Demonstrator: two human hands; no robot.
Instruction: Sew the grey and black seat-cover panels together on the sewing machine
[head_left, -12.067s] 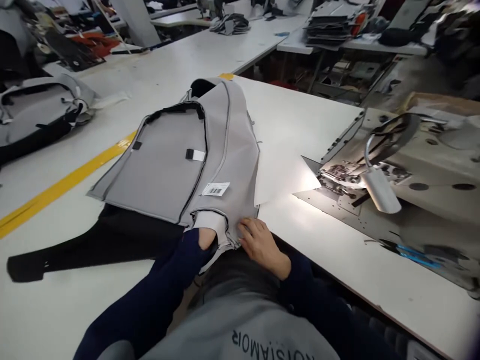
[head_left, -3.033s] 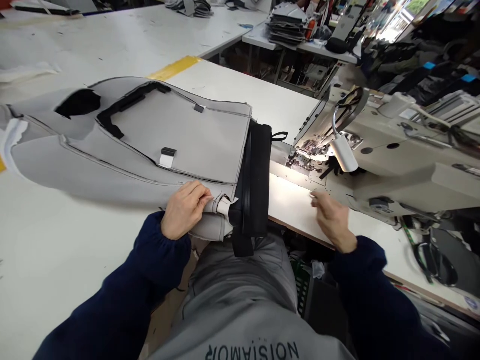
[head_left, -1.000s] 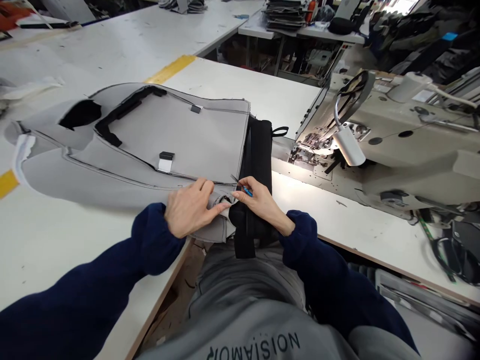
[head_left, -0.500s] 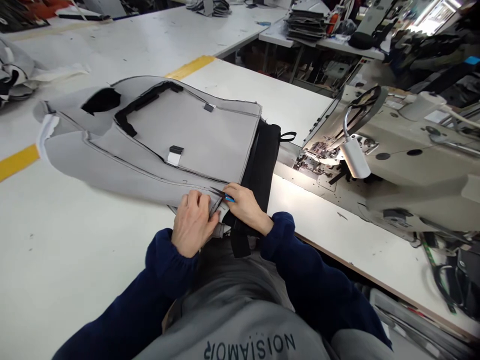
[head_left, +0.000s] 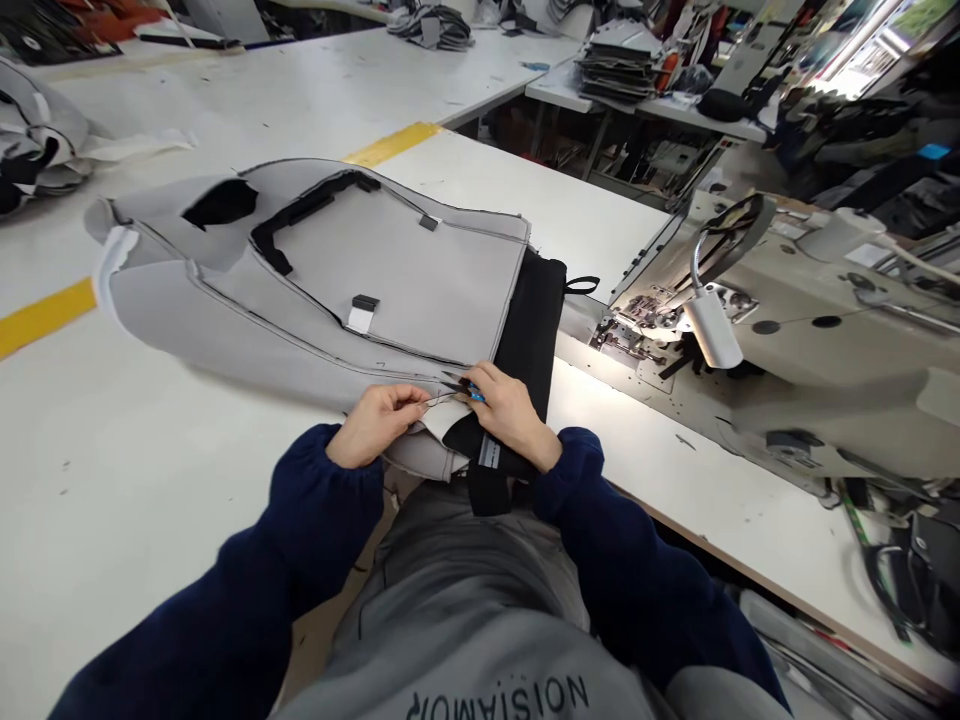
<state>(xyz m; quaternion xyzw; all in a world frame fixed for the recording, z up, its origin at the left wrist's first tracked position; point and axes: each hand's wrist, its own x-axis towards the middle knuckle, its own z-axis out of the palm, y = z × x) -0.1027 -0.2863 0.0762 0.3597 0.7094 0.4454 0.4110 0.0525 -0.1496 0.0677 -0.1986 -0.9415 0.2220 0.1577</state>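
Note:
A grey sewn fabric cover (head_left: 435, 290) with dark seams lies on the white table, with a black fabric band (head_left: 529, 310) along its right end. At its near edge my left hand (head_left: 375, 422) is closed, thumb and fingertips pinching the seam edge; a thin dark line, thread or edging, runs from there toward the right hand. My right hand (head_left: 511, 408) grips small thread snips (head_left: 475, 393) with a blue part showing, their dark blades pointing left above the seam. Between the hands a white underside flap (head_left: 446, 418) of the cover is turned up.
To the right stands a sewing machine (head_left: 817, 300) with a lit lamp (head_left: 712, 328) by its needle area. Another grey fabric bundle (head_left: 45, 130) lies at far left. Stacked dark pieces (head_left: 619, 60) sit on a table behind. The white table's front edge runs close to my body.
My left hand has gone from lying on the cover to pinching its edge, lifting a flap. The right hand keeps the snips nearby. The whole view has shifted slightly.

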